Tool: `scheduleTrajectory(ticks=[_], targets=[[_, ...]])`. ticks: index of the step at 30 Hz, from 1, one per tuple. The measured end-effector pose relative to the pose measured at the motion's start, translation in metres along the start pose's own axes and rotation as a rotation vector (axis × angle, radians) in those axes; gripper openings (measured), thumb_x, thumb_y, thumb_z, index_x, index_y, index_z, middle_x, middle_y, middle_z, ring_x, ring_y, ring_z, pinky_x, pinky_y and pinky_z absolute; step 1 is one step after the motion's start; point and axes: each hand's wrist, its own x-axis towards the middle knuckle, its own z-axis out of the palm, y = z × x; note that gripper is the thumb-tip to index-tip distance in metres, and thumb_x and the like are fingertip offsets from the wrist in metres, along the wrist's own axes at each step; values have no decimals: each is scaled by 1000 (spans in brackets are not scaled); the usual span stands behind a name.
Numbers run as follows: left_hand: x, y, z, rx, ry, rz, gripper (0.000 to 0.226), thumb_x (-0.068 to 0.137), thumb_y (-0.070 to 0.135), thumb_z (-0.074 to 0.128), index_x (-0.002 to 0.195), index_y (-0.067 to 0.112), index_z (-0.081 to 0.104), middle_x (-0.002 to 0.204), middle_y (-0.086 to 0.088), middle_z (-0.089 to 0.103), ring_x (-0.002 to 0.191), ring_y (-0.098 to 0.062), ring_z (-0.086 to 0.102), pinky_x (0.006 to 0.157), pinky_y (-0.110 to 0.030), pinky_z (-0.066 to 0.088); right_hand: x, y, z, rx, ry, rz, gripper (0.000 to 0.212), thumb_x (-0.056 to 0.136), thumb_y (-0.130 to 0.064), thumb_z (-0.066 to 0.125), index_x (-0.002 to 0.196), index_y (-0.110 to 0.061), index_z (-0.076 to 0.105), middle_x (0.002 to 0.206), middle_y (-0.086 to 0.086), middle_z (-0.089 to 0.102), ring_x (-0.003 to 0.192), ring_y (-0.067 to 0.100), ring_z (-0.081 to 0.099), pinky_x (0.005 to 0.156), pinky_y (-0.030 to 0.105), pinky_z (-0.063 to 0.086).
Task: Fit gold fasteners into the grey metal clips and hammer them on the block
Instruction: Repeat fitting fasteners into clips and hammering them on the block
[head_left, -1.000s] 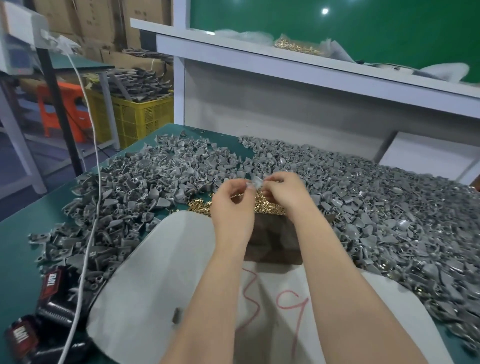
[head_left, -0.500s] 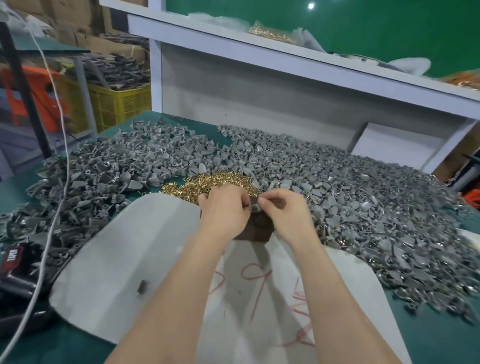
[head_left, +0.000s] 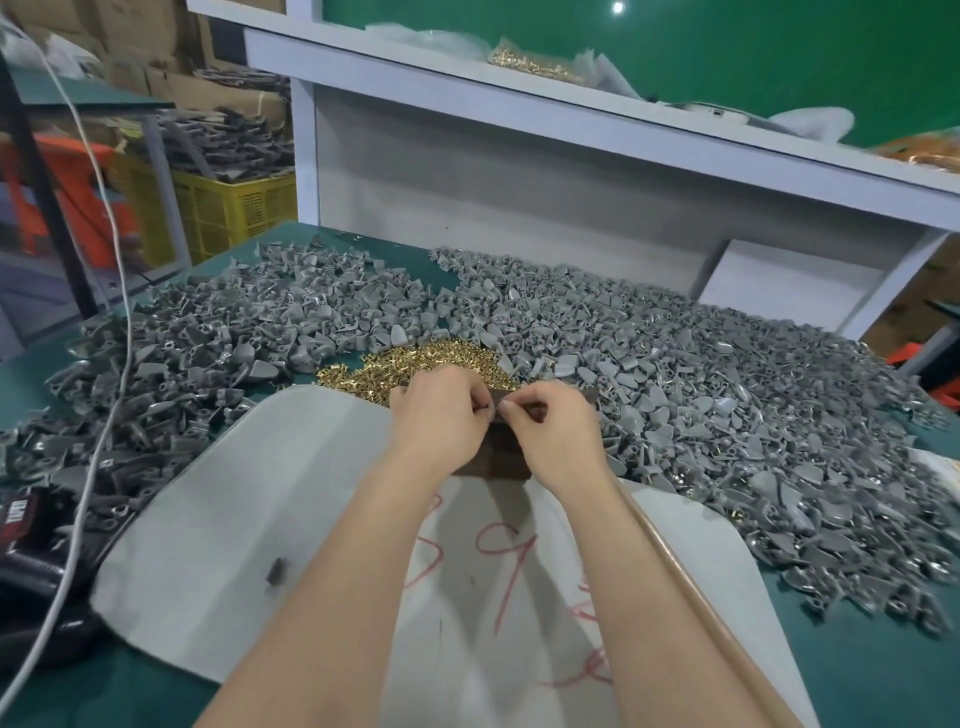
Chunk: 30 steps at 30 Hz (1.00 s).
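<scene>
Clip (head_left: 489, 411) sits pinched between left hand (head_left: 441, 413) and right hand (head_left: 557, 431), over the block (head_left: 506, 460).

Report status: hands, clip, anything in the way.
Left hand and right hand both pinching one small grey metal clip. Clip held over dark brown block. Heap of gold fasteners right behind hands, nothing in the way.
</scene>
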Motion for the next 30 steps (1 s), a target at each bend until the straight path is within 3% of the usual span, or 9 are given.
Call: scheduleTrajectory(ticks=[2,6,14,21,26,30], targets=[[0,1,0,-7,-3,-2,9,89,25,61,83,29,66,99,4,67,105,-23,56,95,-36,38,-1,-3,-1,-45,6,-7,9,89,-17,62,89,-14,70,95,0,62,82,10,53,69,12,31],[0,2,0,8,-13,1,8,89,23,61,88,26,69,101,0,68,104,-26,58,96,-40,43,1,-15,-3,-171,-32,20,12,91,-17,57,85,-16,67,103,4,60,97,21,56,83,27,40],[0,2,0,6,-20,6,10,88,21,61,90,22,71,98,-5,68,100,-30,58,90,-37,45,2,-26,-2,-370,-65,-19,14,94,-18,52,98,-11,63,111,7,53,102,24,54,73,25,32],[-1,3,0,8,-2,1,10,87,19,60,87,23,69,97,-1,68,101,-26,58,94,-38,43,-5,-18,2,-214,-21,-7,13,93,-14,53,81,-17,53,97,-2,48,88,17,49,78,27,34],[-1,3,-1,14,-9,-8,8,89,24,60,87,25,68,98,2,68,103,-24,57,95,-39,41,-4,-11,4,-122,12,10,10,91,-14,56,82,-16,59,91,-4,51,79,12,47,67,19,27],[-2,3,-2,4,-10,-6,9,89,22,60,88,23,69,99,1,68,102,-24,58,95,-40,42,-2,-9,4,-108,16,20,8,91,-15,58,84,-15,62,89,-3,53,78,11,45,67,17,27]])
